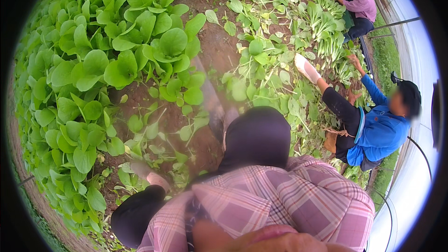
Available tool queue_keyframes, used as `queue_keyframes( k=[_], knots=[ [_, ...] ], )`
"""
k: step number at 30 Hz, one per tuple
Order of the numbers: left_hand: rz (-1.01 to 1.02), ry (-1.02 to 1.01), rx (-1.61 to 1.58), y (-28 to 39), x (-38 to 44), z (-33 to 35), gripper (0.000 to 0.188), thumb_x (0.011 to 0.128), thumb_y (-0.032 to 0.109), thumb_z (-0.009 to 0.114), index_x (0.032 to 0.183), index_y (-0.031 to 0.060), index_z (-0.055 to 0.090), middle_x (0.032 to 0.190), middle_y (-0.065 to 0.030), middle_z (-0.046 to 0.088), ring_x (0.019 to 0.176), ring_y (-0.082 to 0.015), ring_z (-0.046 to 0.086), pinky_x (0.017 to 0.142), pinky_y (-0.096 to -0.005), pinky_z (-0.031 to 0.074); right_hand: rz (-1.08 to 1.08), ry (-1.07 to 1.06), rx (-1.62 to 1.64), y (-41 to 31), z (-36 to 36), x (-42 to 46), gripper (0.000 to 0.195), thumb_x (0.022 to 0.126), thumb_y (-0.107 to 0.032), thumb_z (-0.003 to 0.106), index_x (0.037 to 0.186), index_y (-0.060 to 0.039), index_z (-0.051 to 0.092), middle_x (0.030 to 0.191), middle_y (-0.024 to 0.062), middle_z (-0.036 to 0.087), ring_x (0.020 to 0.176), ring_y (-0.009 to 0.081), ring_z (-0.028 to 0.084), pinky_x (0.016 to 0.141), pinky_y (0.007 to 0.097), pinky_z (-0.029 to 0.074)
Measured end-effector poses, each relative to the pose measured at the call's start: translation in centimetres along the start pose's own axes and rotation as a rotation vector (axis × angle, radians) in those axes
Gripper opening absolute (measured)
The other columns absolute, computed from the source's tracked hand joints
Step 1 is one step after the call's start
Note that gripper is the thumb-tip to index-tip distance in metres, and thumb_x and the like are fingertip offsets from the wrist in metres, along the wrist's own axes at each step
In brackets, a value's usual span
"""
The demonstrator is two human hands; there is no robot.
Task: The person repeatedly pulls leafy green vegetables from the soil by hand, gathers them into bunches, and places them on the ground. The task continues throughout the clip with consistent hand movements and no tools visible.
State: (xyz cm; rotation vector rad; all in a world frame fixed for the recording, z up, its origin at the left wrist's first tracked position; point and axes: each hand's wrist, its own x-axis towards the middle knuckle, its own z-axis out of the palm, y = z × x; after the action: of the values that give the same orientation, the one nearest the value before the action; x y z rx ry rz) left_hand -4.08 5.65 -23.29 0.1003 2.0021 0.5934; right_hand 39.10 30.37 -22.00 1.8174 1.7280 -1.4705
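Neither of my hands is in view; the plaid shirt (238, 199) and my bent knee in dark trousers (259, 136) fill the lower middle. Ahead of the knee lies bare soil (218, 47) with a long greyish, blurred object (209, 94) I cannot make out. Rooted leafy green vegetables (140, 45) stand thick on the left. Loose leaves (259, 73) are strewn over the ground to the right of the soil. More loose leaves (152, 129) lie between the standing plants and the knee. A light-coloured shoe (157, 181) shows at the lower left.
At the right, a co-worker in a blue jacket (383, 129) sits low, one hand (355, 63) at pulled greens (323, 24) laid in a row. Farther up, another co-worker in a pink shirt (362, 3) crouches. Plastic greenhouse sheeting (416, 66) on hoops borders the right side.
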Motion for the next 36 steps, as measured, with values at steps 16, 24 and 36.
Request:
queue_keyframes(
  k=[16,24,36],
  knots=[
    [-0.152,-0.11,0.034,7.7,1.9,-2.6,0.016,0.088,0.017,0.051,0.096,0.0055,0.059,0.08,-0.0021,0.059,0.068,-0.0109,0.053,0.059,-0.0228,0.042,0.185,0.043,0.025,-4.6,-1.4,-0.3,0.02,0.088,-0.014,0.048,0.095,-0.0013,0.061,0.082,0.0048,0.062,0.074,0.0156,0.056,0.068,0.029,0.045],
    [-0.036,-0.11,-0.024,9.8,1.5,-6.6,0.019,0.088,0.019,0.05,0.099,0.0057,0.058,0.082,-0.003,0.059,0.07,-0.0119,0.054,0.06,-0.0236,0.043,0.092,0.181,-0.033,-5.4,-3.3,1.5,0.02,0.087,-0.014,0.048,0.095,-0.0009,0.061,0.082,0.0051,0.062,0.073,0.016,0.056,0.067,0.0296,0.045],
    [0.021,-0.09,-0.381,7.6,-5.8,-11.9,0.023,0.089,0.021,0.049,0.103,0.0061,0.058,0.086,-0.0044,0.06,0.073,-0.0133,0.056,0.062,-0.0247,0.044,-0.076,0.445,-0.155,-2.7,-7.4,-1.6,0.021,0.087,-0.015,0.048,0.095,-0.0002,0.061,0.081,0.0056,0.061,0.072,0.0167,0.056,0.065,0.0305,0.045]
  ],
)
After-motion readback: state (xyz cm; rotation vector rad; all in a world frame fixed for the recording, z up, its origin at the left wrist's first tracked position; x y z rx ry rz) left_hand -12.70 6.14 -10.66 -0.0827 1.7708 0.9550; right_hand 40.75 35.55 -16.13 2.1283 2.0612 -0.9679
